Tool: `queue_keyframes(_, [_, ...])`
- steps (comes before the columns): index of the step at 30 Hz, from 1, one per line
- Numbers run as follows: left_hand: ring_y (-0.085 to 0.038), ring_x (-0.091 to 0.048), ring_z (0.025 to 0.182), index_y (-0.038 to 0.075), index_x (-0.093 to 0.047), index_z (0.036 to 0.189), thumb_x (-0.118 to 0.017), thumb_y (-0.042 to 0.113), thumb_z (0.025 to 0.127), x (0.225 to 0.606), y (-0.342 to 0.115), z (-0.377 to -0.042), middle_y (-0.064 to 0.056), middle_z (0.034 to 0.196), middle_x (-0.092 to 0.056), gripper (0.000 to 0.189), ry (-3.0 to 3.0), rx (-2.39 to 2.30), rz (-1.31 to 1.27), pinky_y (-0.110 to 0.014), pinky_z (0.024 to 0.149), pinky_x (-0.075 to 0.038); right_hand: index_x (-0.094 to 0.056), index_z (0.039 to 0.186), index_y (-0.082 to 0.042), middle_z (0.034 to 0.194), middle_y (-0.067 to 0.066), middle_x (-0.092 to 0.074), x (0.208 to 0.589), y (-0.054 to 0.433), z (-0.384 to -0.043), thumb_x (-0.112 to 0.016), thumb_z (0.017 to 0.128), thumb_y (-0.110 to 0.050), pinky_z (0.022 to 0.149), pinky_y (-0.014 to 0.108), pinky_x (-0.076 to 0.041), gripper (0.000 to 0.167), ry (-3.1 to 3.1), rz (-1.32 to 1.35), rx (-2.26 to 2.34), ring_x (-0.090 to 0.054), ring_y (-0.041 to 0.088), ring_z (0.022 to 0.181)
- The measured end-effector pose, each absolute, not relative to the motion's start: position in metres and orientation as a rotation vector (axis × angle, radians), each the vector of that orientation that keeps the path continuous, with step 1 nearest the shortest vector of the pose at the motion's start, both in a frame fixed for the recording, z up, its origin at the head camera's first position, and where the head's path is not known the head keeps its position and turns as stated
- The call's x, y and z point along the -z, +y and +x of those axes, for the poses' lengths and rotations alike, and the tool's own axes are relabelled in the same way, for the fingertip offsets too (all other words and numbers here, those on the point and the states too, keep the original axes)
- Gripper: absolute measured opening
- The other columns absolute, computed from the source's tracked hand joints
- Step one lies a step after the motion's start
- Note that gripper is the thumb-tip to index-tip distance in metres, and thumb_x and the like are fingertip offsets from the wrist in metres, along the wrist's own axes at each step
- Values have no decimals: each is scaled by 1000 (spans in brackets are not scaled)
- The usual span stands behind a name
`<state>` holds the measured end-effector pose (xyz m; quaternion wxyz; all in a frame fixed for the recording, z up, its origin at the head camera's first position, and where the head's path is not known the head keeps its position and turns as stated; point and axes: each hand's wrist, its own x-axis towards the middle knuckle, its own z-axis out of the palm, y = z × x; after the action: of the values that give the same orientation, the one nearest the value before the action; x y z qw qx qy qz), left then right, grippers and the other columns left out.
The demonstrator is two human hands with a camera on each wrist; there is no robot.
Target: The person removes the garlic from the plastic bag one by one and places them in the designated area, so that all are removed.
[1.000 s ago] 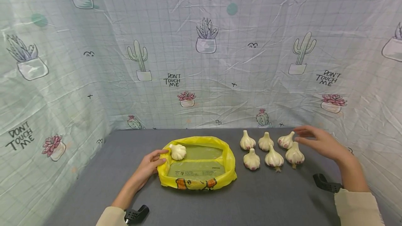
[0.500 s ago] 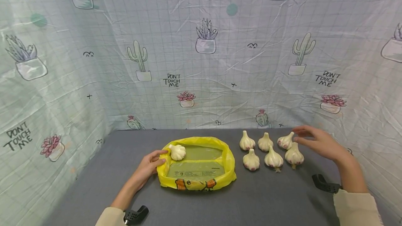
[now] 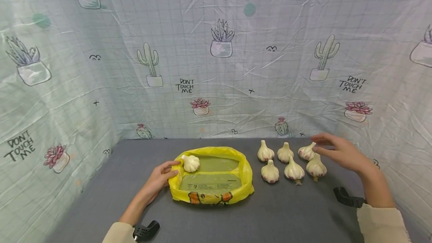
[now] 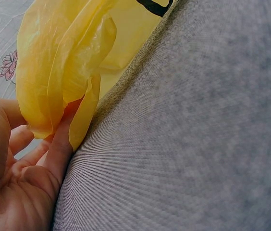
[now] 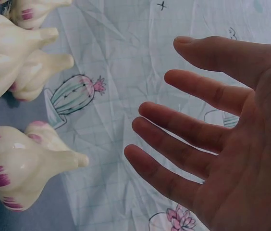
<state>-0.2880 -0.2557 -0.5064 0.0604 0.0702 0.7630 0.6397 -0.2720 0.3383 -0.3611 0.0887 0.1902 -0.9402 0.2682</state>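
Note:
A yellow plastic bag (image 3: 248, 178) lies on the grey table with its mouth spread wide. One garlic bulb (image 3: 191, 163) sits inside it, near the left rim. My left hand (image 3: 158, 177) pinches the bag's left edge; in the left wrist view the yellow plastic (image 4: 54, 72) is folded among the fingers. On the right, several garlic bulbs stand in two rows. My right hand (image 3: 347, 155) hovers by the rightmost bulbs, the back one (image 3: 306, 152) and the front one (image 3: 316, 167). In the right wrist view its fingers (image 5: 174, 127) are spread, apart from the bulbs and holding nothing.
A printed curtain (image 3: 222, 74) with cactus drawings hangs behind the table and along both sides. The other bulbs, such as the front left one (image 3: 270, 172), stand between the bag and my right hand. The grey table (image 3: 287, 213) extends toward me.
My right hand has shifted slightly left, closer over the rightmost bulbs. My left hand, the bag and the garlic bulbs keep their places.

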Motion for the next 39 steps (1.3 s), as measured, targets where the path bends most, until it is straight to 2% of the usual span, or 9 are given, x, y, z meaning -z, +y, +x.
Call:
queue_keyframes(3, [-19,-69,114,4,-48,151,-58,22,107,506,-256,-288,-24,144,-59,49,2306,-1948,208,-34,88,-61,-60,139,-3,137,23,-64,359,336,-270,-63,104,-29,92,49,-58,43,-2799,574,-787,-61,48,123])
queue_keyframes(9, [-17,-69,111,3,-46,152,-59,24,106,505,-255,-285,-25,148,-55,52,2292,-1947,219,-34,87,-61,-60,141,-8,138,18,-65,357,328,-266,-64,104,-30,92,36,-58,43,-2782,592,-787,-61,43,123])
queue_keyframes(15, [-22,-68,116,6,-46,153,-58,25,107,506,-255,-286,-25,150,-54,52,2290,-1935,213,-35,89,-61,-58,142,-6,139,18,-63,357,315,-263,-63,104,-31,98,53,-55,46,-2776,622,-841,-62,28,122])
queue_keyframes(17, [-24,-68,118,5,-45,153,-58,24,107,507,-256,-285,-25,149,-55,52,2287,-1939,224,-35,90,-61,-58,142,-7,139,17,-64,357,310,-262,-63,104,-32,98,54,-55,46,-2775,622,-839,-62,26,120])
queue_keyframes(20, [-24,-68,118,4,-45,153,-57,24,107,507,-256,-285,-25,149,-55,52,2281,-1945,229,-35,90,-61,-59,142,-8,139,16,-64,355,300,-262,-63,104,-31,95,50,-56,44,-2768,647,-854,-63,29,121])
queue_keyframes(22, [-24,-68,118,4,-45,153,-57,23,107,506,-256,-285,-26,148,-56,51,2276,-1949,232,-35,90,-61,-59,141,-7,138,16,-64,354,293,-262,-63,104,-29,93,47,-57,42,-2758,680,-867,-63,37,122])
queue_keyframes(25, [-24,-68,117,3,-45,153,-57,23,107,506,-256,-285,-26,147,-56,52,2278,-1947,239,-35,90,-61,-59,140,-7,138,18,-64,353,281,-263,-64,104,-26,95,48,-58,41,-2748,737,-908,-62,41,124])
queue_keyframes(31, [-25,-68,118,5,-46,153,-58,25,107,506,-257,-286,-25,147,-57,52,2294,-1946,226,-35,90,-61,-59,140,-6,137,18,-64,356,255,-266,-64,104,-26,98,55,-55,42,-2742,829,-953,-61,42,125])
queue_keyframes(39, [-24,-67,119,4,-47,152,-59,23,106,507,-256,-287,-25,147,-57,51,2293,-1953,212,-36,91,-61,-61,138,-7,137,15,-66,360,214,-279,-64,104,-26,97,51,-57,40,-2734,1015,-939,-63,38,124])
